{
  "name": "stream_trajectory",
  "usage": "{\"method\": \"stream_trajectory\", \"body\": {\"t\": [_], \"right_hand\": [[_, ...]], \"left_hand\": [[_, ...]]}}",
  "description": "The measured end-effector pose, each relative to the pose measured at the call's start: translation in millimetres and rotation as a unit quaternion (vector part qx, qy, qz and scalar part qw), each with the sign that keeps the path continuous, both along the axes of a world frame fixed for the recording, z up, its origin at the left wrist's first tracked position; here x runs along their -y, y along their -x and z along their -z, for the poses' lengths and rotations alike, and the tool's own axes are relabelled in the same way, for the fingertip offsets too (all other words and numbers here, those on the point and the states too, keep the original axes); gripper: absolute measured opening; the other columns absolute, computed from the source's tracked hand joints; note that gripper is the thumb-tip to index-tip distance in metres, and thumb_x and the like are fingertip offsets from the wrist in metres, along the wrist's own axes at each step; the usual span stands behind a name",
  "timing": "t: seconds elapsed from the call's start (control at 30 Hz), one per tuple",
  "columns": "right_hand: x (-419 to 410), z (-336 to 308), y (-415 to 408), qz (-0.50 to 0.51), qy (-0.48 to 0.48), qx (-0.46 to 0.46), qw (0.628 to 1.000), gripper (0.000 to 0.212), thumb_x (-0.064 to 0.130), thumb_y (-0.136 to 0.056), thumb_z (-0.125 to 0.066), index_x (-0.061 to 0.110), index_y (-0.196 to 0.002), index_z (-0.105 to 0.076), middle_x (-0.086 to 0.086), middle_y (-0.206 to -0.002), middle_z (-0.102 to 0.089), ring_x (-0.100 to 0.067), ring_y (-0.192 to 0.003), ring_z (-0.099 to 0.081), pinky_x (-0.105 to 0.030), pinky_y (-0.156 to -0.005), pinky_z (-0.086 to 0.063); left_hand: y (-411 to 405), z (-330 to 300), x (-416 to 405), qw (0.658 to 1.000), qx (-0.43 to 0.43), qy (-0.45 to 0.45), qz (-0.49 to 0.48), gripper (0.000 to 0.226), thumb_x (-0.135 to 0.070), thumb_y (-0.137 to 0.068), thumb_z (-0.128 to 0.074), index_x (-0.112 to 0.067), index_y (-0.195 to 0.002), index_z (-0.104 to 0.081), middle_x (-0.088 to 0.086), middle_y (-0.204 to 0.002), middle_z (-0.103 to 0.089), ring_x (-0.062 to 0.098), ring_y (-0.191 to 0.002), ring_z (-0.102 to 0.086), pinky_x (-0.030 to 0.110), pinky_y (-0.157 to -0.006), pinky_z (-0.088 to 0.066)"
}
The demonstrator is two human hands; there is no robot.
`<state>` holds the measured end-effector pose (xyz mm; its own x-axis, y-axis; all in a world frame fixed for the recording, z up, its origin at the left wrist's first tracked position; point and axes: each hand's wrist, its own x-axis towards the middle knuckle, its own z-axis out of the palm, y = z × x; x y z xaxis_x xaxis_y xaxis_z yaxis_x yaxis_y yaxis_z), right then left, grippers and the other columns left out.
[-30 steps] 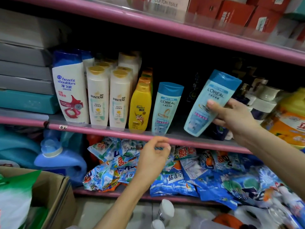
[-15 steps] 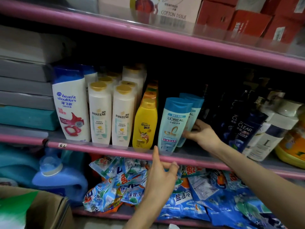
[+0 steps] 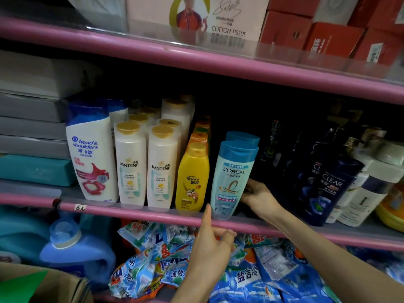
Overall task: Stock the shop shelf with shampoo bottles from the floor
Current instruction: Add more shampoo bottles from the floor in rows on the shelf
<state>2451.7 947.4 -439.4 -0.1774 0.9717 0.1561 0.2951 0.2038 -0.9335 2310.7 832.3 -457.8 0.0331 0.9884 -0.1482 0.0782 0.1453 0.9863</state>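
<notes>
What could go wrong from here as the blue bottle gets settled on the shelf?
The front blue bottle leans left at the shelf edge; it might tip onto the yellow bottle or over the rim. The right hand works in a narrow gap, so pulling out could brush the dark bottles. The left hand has only one finger raised near the front bottle's base, poor support if the bottle slides.

A dark open gap on the shelf (image 3: 153, 212) lies between the L'Oréal bottles (image 3: 232, 178) and the Clear bottles (image 3: 328, 189); the right hand (image 3: 259, 196) occupies its lower front.
</notes>
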Motion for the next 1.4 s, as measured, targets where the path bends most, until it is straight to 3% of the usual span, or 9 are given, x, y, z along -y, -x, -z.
{"method": "stream_trajectory", "body": {"t": [0.23, 0.43, 0.87, 1.13, 1.27, 1.4], "right_hand": [[-3, 2, 3, -0.022, -0.017, 0.007, 1.000, 0.046, -0.015, -0.080, -0.062, 0.026, -0.101, -0.057, 0.015, -0.096, -0.065, 0.012, -0.085, -0.065, -0.006, -0.071, -0.049], [-1, 3, 2, -0.035, -0.026, 0.028, 0.999, 0.044, -0.012, -0.081, -0.063, 0.028, -0.101, -0.060, 0.016, -0.099, -0.066, 0.010, -0.090, -0.065, -0.006, -0.073, -0.049], [-2, 4, 4, -0.031, -0.037, 0.078, 0.996, 0.046, -0.005, -0.084, -0.062, 0.038, -0.102, -0.058, 0.024, -0.102, -0.063, 0.017, -0.094, -0.060, -0.004, -0.079, -0.047], [-2, 4, 3, -0.034, -0.027, 0.075, 0.996, 0.041, -0.006, -0.084, -0.063, 0.027, -0.109, -0.059, 0.018, -0.104, -0.064, 0.014, -0.093, -0.061, -0.004, -0.078, -0.047], [5, -3, 1, -0.027, -0.019, 0.084, 0.996, 0.041, -0.004, -0.082, -0.067, 0.018, -0.116, -0.059, 0.012, -0.106, -0.065, 0.003, -0.096, -0.064, -0.008, -0.079, -0.049], [28, -15, -5, 0.076, -0.034, 0.092, 0.992, 0.042, 0.002, -0.085, -0.066, 0.007, -0.125, -0.055, -0.008, -0.113, -0.067, -0.017, -0.105, -0.064, -0.029, -0.093, -0.052]], "left_hand": [[0, 0, 1, 1.000, 0.008, 0.003, -0.001, 0.080, -0.018, -0.092, -0.056, -0.033, -0.149, -0.001, -0.002, -0.094, -0.066, 0.006, -0.082, -0.065, 0.027, -0.079, -0.053], [0, 0, 1, 1.000, 0.002, 0.004, -0.005, 0.079, -0.021, -0.092, -0.056, -0.034, -0.149, -0.002, -0.006, -0.088, -0.068, 0.002, -0.080, -0.065, 0.014, -0.067, -0.042], [0, 1, 1, 1.000, 0.001, 0.008, -0.012, 0.080, -0.023, -0.091, -0.058, -0.039, -0.148, -0.003, -0.005, -0.086, -0.067, 0.006, -0.082, -0.065, 0.018, -0.069, -0.047], [4, 2, 2, 1.000, -0.017, -0.009, -0.020, 0.074, -0.023, -0.092, -0.056, -0.039, -0.148, -0.008, -0.008, -0.093, -0.067, 0.009, -0.084, -0.065, 0.027, -0.079, -0.054], [10, 4, 8, 0.996, -0.034, -0.073, -0.041, 0.057, -0.020, -0.092, -0.054, -0.040, -0.138, -0.026, -0.014, -0.089, -0.068, -0.003, -0.074, -0.064, 0.004, -0.057, -0.044], [18, 14, 24, 0.991, -0.049, -0.113, -0.058, 0.031, -0.016, -0.091, -0.053, -0.038, -0.112, -0.047, -0.013, -0.085, -0.066, 0.000, -0.071, -0.063, 0.010, -0.059, -0.047]]}}
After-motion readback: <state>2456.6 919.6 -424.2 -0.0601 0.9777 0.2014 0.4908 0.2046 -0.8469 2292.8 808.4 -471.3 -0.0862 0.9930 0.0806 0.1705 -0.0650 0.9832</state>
